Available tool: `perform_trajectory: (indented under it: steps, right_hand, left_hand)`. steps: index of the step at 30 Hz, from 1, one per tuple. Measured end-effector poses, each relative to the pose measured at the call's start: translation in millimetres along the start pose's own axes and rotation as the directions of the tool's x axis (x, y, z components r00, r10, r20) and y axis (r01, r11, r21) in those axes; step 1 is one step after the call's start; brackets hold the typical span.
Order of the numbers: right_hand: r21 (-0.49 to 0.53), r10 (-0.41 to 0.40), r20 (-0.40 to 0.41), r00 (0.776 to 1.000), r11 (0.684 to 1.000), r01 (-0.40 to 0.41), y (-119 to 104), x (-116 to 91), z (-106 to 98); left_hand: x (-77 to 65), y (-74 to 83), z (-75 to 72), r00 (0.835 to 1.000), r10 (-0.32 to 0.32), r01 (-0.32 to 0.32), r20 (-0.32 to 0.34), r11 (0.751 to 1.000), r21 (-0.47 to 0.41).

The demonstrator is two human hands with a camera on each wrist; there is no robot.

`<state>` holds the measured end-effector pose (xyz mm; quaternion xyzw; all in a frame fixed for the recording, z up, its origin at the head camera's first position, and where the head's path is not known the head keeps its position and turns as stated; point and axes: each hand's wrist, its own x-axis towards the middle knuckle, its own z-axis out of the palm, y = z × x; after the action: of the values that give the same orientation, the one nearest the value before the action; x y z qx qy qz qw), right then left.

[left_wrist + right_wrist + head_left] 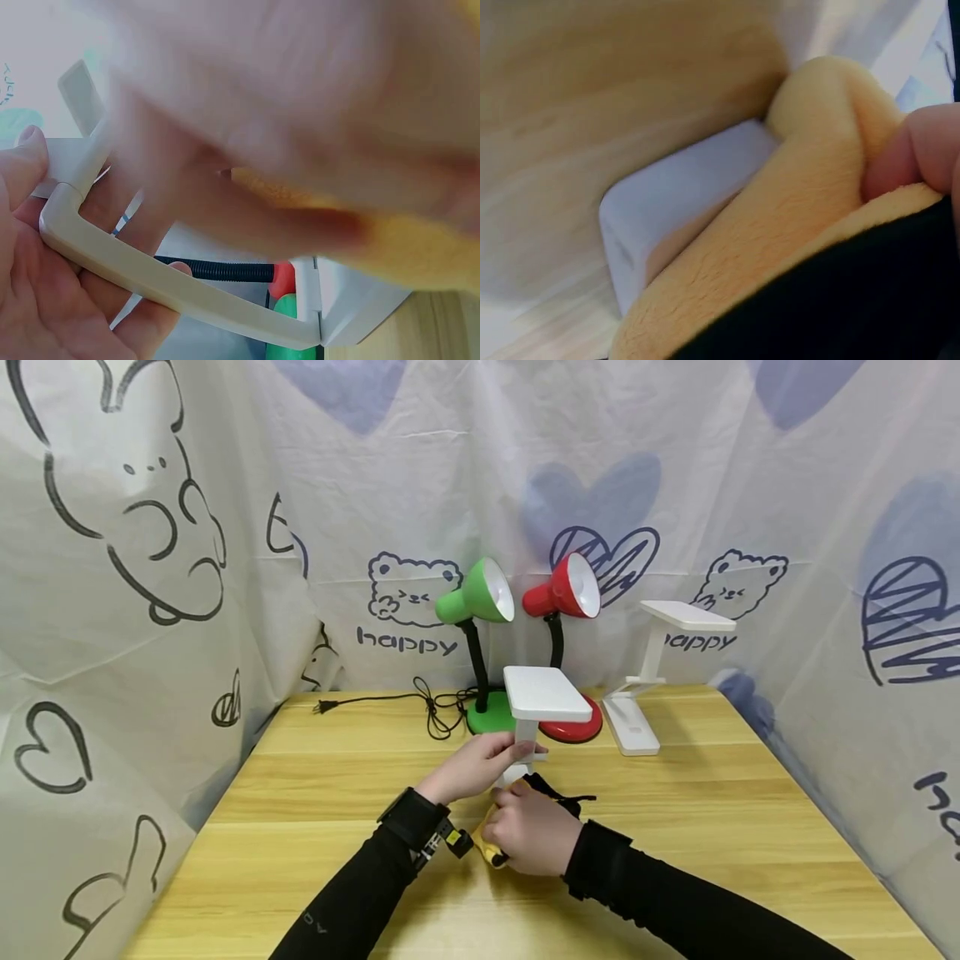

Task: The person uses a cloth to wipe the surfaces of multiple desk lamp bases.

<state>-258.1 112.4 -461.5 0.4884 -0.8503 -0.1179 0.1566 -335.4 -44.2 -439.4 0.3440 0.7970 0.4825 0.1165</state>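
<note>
A white folding desk lamp (546,695) stands near the middle of the table, its flat head raised. My left hand (476,767) holds the lamp's upright arm, with the fingers behind the white arm (157,281) in the left wrist view. My right hand (536,831) grips a yellow plush cloth (802,187) with a dark side, low by the lamp's foot. In the right wrist view the cloth lies over part of the white lamp base (686,184). The right hand appears blurred across the left wrist view and hides part of the lamp.
Behind stand a green lamp (476,597) and a red lamp (566,589). A second white lamp (632,722) is at the back right. A black cord with a plug (326,705) lies at the back left. Printed curtains surround the wooden table (315,827).
</note>
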Motion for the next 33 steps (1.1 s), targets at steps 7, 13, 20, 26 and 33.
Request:
perform_trajectory:
  steps: [7, 13, 20, 26, 33]
  right_hand:
    - [-0.095, 0.078, -0.141, 0.987, 0.991, -0.091, 13, 18, 21]
    - [-0.158, 0.179, -0.196, 0.964, 0.965, -0.211, 18, 34, 40]
    - [-0.344, 0.164, -0.168, 0.972, 0.914, -0.213, 15, 35, 40]
    - [-0.313, 0.04, -0.17, 0.985, 0.945, -0.093, 7, 22, 18]
    - [-0.059, -0.02, -0.045, 0.999, 0.998, 0.018, -8, -1, -9]
  left_hand:
    - [-0.9, 0.4, 0.0, 1.0, -0.017, 0.017, 0.011, 1.0, -0.014]
    - [0.3, 0.2, 0.0, 1.0, -0.008, 0.008, -0.018, 0.999, 0.031]
    - [1.5, -1.3, 0.3, 1.0, 0.0, 0.001, -0.017, 0.999, 0.041]
    - [1.1, -1.1, -0.5, 1.0, 0.0, 0.0, -0.008, 0.999, 0.037]
    - [0.5, -0.7, -1.4, 1.0, -0.007, 0.007, -0.001, 1.0, 0.019]
